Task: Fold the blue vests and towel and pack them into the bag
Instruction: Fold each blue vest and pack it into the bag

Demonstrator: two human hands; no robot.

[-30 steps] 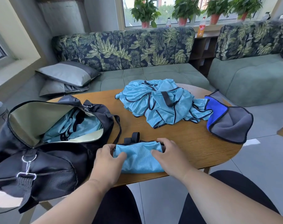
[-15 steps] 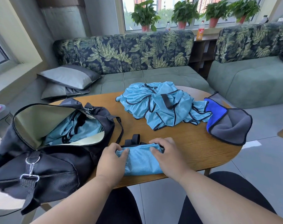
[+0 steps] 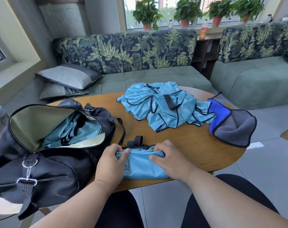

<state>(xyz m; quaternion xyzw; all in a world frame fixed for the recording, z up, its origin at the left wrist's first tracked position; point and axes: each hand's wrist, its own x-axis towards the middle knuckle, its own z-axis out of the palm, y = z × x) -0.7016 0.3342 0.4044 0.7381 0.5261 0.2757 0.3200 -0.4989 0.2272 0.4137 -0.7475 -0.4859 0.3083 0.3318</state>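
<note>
Both hands grip the folded blue vest [image 3: 143, 165] at the near edge of the wooden bench [image 3: 205, 145]: my left hand [image 3: 111, 163] pinches its left end, my right hand [image 3: 168, 159] curls over its top right edge. Beside it on the left, the black bag [image 3: 54, 170] lies unzipped with blue fabric inside. Farther back lie the heap of unfolded vests [image 3: 161, 106] and the blue-and-grey towel [image 3: 233, 124].
</note>
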